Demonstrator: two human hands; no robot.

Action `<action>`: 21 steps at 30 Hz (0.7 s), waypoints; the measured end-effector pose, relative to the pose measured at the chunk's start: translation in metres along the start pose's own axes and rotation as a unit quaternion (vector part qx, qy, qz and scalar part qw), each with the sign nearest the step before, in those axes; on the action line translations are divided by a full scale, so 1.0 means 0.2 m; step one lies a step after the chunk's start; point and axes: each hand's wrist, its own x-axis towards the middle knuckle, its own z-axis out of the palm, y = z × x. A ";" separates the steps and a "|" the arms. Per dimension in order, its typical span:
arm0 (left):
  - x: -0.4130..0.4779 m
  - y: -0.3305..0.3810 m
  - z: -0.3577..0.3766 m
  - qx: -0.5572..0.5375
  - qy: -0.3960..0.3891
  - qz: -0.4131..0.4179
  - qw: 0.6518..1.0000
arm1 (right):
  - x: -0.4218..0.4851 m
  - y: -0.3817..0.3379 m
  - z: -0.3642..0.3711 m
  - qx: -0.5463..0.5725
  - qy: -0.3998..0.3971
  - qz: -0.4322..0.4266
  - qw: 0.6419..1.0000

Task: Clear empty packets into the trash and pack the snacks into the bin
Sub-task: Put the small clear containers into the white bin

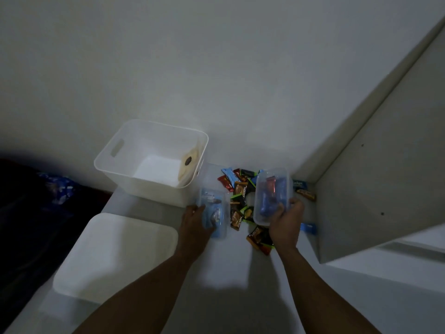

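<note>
A white plastic bin [149,162] stands on the white surface at the back left, with a beige packet [189,162] leaning on its right inner wall. My left hand [195,220] grips a clear container [215,210] with blue packets inside, just right of the bin. Raised above a pile of snack packets [240,201] is a second clear container [272,194] with red and blue snacks, which my right hand [286,220] holds by its near end. The pile has brown, green, red and blue wrappers.
A white lid [115,256] lies flat at the near left. A grey cabinet side panel [375,189] rises at the right, with blue packets [308,229] against its foot. A dark area with a blue patterned bag [59,189] lies off the left edge.
</note>
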 end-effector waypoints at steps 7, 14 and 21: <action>-0.22 -0.15 -0.05 -0.077 -0.022 -0.036 0.996 | -0.21 -0.03 -0.06 0.070 0.015 0.069 0.995; -0.44 -0.40 0.04 -0.109 -0.106 -0.070 0.986 | -0.57 -0.04 -0.02 0.095 0.010 0.095 0.991; -0.52 -0.56 0.02 -0.186 -0.162 -0.088 0.965 | -0.99 0.02 0.13 0.080 -0.017 0.150 0.985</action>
